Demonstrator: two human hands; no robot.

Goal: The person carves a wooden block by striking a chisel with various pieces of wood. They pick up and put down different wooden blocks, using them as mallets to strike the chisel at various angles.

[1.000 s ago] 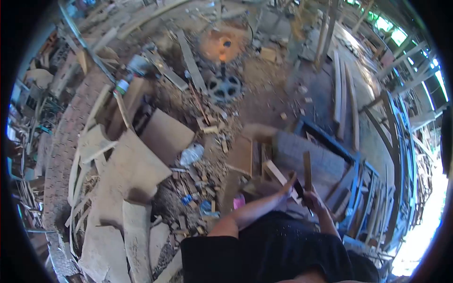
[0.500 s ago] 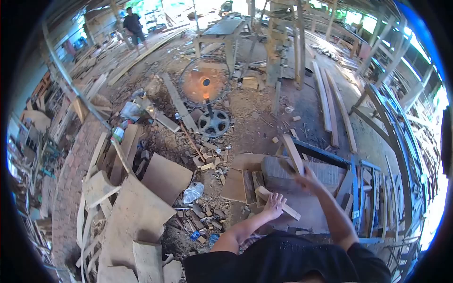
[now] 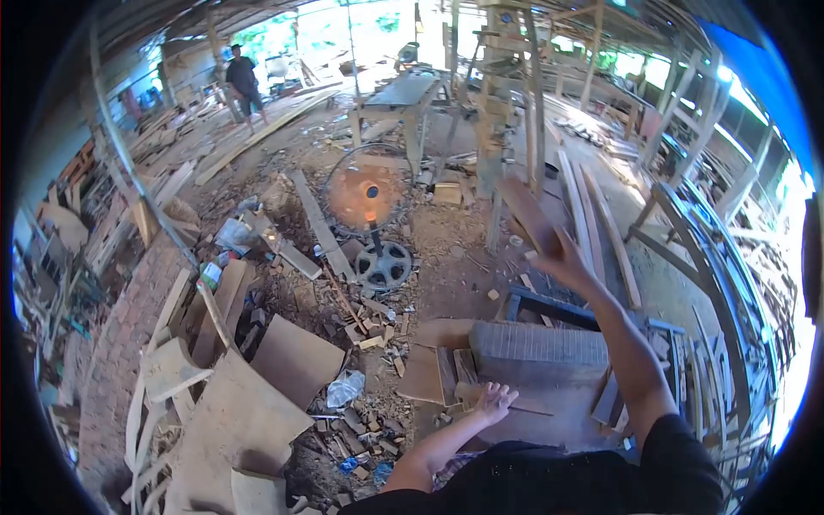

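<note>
My right hand (image 3: 562, 262) is raised at arm's length, its fingers wrapped round a wooden board (image 3: 528, 216) that tilts up and away to the left. Lower down, my left hand (image 3: 495, 403) grips a short wooden strip (image 3: 532, 411), whose narrow edge shows to the right of the fingers. The strip is over a brown work surface (image 3: 558, 386). Just beyond it sits a thick wooden block (image 3: 541, 343) with a grooved top. Small wooden pieces (image 3: 446, 373) stand left of the block.
A pedal-like wheel (image 3: 384, 265) stands ahead, below a round orange-brown disc (image 3: 365, 184). Bent brown sheets (image 3: 232, 429) and wood scraps (image 3: 369, 429) lie to my left. A dark frame (image 3: 549, 307) is beyond the block. Far left, another person (image 3: 243, 81) stands.
My right hand has swung up and away with the board. The strip in my left hand has turned from its broad face to a narrow edge. My view has tilted upward slightly.
</note>
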